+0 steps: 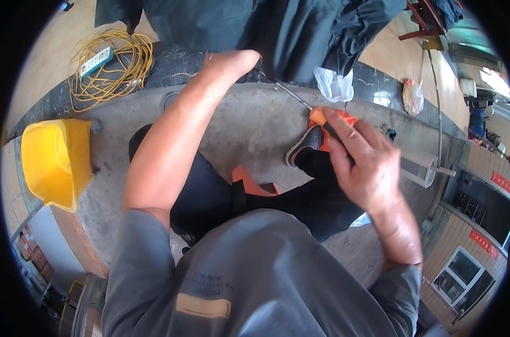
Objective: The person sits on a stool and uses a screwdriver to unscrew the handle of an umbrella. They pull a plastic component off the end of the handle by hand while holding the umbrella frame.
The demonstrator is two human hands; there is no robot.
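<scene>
My right hand (363, 160) grips a screwdriver with an orange and dark handle (319, 117). Its long metal shaft (293, 95) slants up and left toward my left hand (235, 64), whose curled fingertips are hidden at a large dark sheet of fabric (255, 22); what they hold, if anything, cannot be made out. A white plastic bag (333, 85) hangs just right of the shaft's far end. An orange item (336, 146), partly hidden by my right hand, lies beside my shoe (302, 146).
A yellow extension cord coil (109, 78) with a power strip (96, 62) lies upper left, above a yellow bucket (44, 163). A low pink seat (246, 180) is between my legs. At right are a bagged item (413, 98), a pale box (418, 168) and a long pole (434, 112).
</scene>
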